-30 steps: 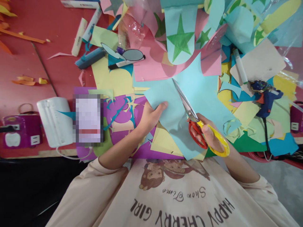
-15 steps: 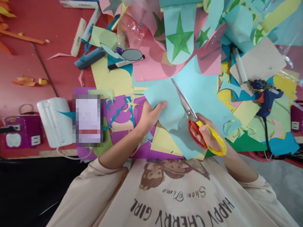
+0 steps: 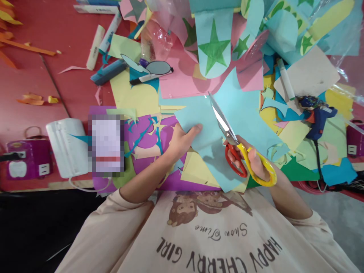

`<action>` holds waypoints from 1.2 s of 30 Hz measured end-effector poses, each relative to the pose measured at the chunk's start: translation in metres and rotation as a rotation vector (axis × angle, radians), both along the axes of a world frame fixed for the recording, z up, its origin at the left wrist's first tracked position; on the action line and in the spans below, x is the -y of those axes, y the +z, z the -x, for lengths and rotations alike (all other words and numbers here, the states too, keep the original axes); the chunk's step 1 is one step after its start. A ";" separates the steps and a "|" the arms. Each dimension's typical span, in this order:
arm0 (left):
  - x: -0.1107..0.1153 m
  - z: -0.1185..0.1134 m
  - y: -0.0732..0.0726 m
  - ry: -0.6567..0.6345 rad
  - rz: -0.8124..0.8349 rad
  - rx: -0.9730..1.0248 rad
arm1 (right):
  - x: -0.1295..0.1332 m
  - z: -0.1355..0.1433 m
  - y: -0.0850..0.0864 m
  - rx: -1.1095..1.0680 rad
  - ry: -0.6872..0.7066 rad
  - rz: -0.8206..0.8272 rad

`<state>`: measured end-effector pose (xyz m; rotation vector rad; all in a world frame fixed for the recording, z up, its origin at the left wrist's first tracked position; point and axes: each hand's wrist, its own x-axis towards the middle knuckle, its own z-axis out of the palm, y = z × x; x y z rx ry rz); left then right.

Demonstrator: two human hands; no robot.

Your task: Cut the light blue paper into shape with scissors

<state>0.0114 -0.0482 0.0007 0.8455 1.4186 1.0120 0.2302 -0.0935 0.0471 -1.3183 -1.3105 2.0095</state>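
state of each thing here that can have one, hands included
light blue paper: lifted off the table, partly cut
scissors: blades in the sheet, slightly apart
left hand: pinching the sheet's left edge
right hand: fingers through the scissor handles
glue gun: lying on paper scraps, cord attached
black marker: capped, lying flat
plastic bottle: on its side

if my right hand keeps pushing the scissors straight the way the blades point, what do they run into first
Probably the pink paper just past the light blue sheet; the scissors in your right hand aim there. Depth is unclear.
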 end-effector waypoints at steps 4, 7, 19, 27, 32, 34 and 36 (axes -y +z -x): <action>0.000 0.001 -0.001 0.002 -0.017 0.001 | 0.000 0.004 -0.010 -0.079 -0.056 -0.031; 0.000 0.002 -0.003 0.004 -0.010 0.001 | 0.001 0.006 -0.016 -0.059 -0.089 -0.067; 0.001 0.001 -0.001 -0.012 0.017 -0.010 | 0.001 0.008 -0.011 -0.009 -0.115 -0.066; 0.001 0.001 -0.001 -0.029 0.027 -0.047 | 0.003 0.009 -0.014 -0.014 -0.134 -0.082; 0.002 0.001 0.001 -0.038 -0.004 -0.037 | 0.001 0.010 -0.012 -0.040 -0.133 -0.062; 0.002 0.001 0.002 -0.037 -0.009 -0.041 | 0.001 0.010 -0.013 -0.045 -0.140 -0.062; 0.002 0.000 0.003 -0.038 -0.016 -0.043 | 0.001 0.010 -0.014 -0.045 -0.148 -0.061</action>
